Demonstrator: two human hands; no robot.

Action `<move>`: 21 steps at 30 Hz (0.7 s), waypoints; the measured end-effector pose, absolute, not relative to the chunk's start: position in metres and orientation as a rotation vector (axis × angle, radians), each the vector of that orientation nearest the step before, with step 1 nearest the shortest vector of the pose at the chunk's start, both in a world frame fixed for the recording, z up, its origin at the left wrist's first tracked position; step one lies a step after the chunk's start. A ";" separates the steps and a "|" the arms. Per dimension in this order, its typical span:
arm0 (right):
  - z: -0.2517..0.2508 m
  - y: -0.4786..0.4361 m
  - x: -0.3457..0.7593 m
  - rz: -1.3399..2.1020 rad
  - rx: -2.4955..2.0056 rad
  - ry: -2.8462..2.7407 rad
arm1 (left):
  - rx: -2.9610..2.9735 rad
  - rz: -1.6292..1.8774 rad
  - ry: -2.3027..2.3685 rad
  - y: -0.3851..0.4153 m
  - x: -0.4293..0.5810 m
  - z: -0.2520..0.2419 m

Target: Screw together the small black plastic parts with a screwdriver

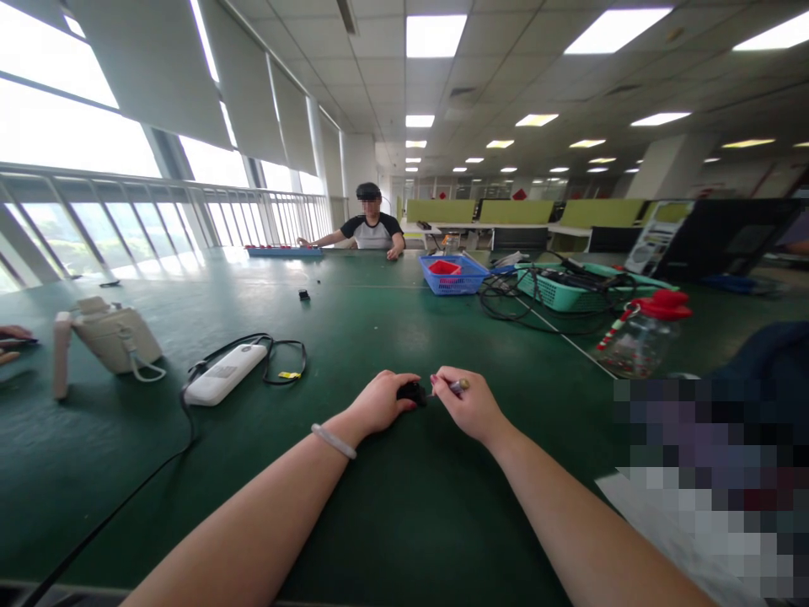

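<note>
On the green table, my left hand [383, 400] grips a small black block-shaped part [412, 392] between thumb and fingers. A pale bangle [334, 441] circles the left wrist. My right hand [468, 403] is closed around a small screwdriver [460, 386], whose gold-and-grey handle end sticks out past the fingers. Its thin shaft points left toward the black part. Whether the tip touches that part is too small to tell. The fingers hide much of both objects.
Left lie a white power bank-like box [227, 375], a black cable [148, 476] and a beige bag [120, 337]. Ahead is a small black piece [304, 295]. Blue [455, 276] and green baskets [562, 291] with cables and a red-lidded bottle [645, 337] stand right. A person [372, 228] sits opposite.
</note>
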State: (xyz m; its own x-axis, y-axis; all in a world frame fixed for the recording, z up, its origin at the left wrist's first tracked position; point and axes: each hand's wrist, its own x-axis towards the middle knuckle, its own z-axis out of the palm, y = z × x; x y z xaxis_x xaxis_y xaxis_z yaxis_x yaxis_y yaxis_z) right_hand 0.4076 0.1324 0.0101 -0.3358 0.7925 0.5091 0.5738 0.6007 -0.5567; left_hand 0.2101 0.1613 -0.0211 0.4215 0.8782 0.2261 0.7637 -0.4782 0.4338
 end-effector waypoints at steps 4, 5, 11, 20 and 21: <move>0.011 0.129 0.406 0.333 -0.999 -2.065 | 2.435 0.599 1.395 0.162 0.210 -0.020; 0.011 0.129 0.405 0.332 -0.984 -2.079 | 2.442 0.594 1.387 0.162 0.210 -0.020; 0.009 0.124 0.395 0.262 -0.941 -2.246 | 2.489 0.623 1.331 0.161 0.210 -0.019; 0.009 0.122 0.392 0.271 -0.949 -2.246 | 2.519 0.594 1.298 0.161 0.210 -0.018; 0.010 0.122 0.394 0.267 -0.928 -2.232 | 2.515 0.593 1.309 0.161 0.210 -0.018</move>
